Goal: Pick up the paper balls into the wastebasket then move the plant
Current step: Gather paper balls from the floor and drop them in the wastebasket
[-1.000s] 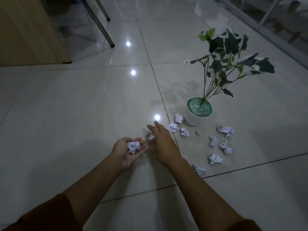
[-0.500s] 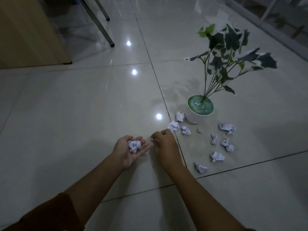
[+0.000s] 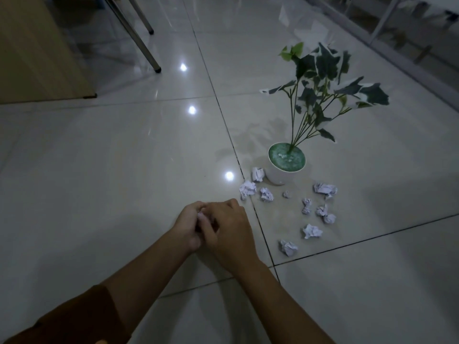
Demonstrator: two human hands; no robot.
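right hand moved over cupped left hand, pressing paper ball.

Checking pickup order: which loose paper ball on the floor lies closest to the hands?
The paper ball just left of the tile seam, leftmost of the scatter; the others lie farther right, nearer the pot.

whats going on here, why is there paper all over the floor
A person is gathering crumpled paper balls off the tiled floor. The left hand and right hand are pressed together, with a bit of paper showing between them. About ten paper balls lie scattered on the floor in front of and beside a potted plant, which stands upright in its white pot. No wastebasket is in view.
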